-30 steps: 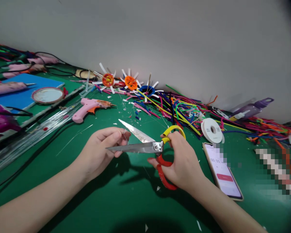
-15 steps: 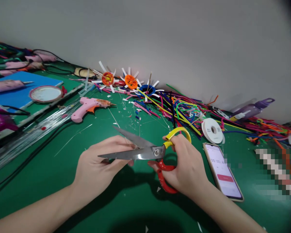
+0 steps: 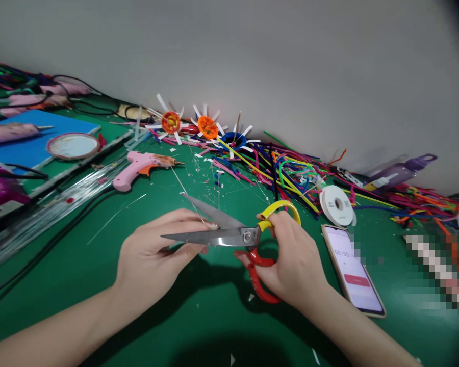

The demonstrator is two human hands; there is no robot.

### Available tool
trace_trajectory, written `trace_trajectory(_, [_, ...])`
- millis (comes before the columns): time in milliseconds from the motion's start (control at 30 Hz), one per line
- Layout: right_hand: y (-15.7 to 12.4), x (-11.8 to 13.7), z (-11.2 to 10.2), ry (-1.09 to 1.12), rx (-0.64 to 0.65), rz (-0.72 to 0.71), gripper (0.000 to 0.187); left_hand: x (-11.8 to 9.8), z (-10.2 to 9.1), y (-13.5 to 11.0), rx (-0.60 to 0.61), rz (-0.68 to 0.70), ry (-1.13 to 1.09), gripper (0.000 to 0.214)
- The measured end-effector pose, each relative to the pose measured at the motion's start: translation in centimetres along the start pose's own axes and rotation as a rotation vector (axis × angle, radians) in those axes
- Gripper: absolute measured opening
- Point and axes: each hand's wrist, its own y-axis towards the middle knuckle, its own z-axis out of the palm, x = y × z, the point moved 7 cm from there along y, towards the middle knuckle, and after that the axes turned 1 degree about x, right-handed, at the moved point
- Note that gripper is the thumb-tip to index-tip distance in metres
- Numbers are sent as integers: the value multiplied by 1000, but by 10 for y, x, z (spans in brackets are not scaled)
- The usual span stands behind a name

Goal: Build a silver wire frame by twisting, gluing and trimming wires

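Observation:
My right hand (image 3: 294, 255) grips the scissors (image 3: 222, 235), which have one yellow and one red handle loop. Their blades are parted and point left, in front of my left hand (image 3: 156, 250). The fingers of my left hand are bent and pinched together behind the lower blade. A small pale piece shows near its fingertips between the blades, too thin to name. Beyond the hands, a pink glue gun (image 3: 139, 168) lies on the green tabletop (image 3: 199, 326), its nozzle toward the right.
Flower-like pieces with orange centres (image 3: 207, 127) and white strips stand at the back. Pipe cleaners (image 3: 283, 173) are heaped along the wall. A white ribbon spool (image 3: 336, 205), a phone (image 3: 352, 275) and a purple bottle (image 3: 401, 171) lie right. Clear glue sticks (image 3: 76, 193) lie left.
The scissors' blades have closed slightly, the lower one rising toward the upper. My hands stay in nearly the same place, and the view has shifted a little.

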Motion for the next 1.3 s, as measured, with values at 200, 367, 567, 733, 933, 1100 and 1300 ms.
trace_trajectory(200, [0,-1,1,14,7,15,33,-4,-1,1,-18,44,25,19])
trace_trajectory(367, [0,-1,2,25,15,21,32,-3,0,1,-22,40,15,19])
trace_trajectory(567, [-1,-1,4,7,22,17,30,-2,2,1,10,41,20,19])
trace_trajectory(733, [-2,2,1,-62,-23,-40,27,-1,3,2,30,59,21,19])
trace_trajectory(933, [-2,2,-1,-124,-61,-59,27,-2,1,2,8,68,35,20])
trace_trajectory(1100, [-3,2,0,-147,-70,-58,28,-4,1,1,-9,103,61,19])
trace_trajectory(1300, [-4,0,-1,-145,-106,-49,32,-2,1,1,-15,97,80,19])
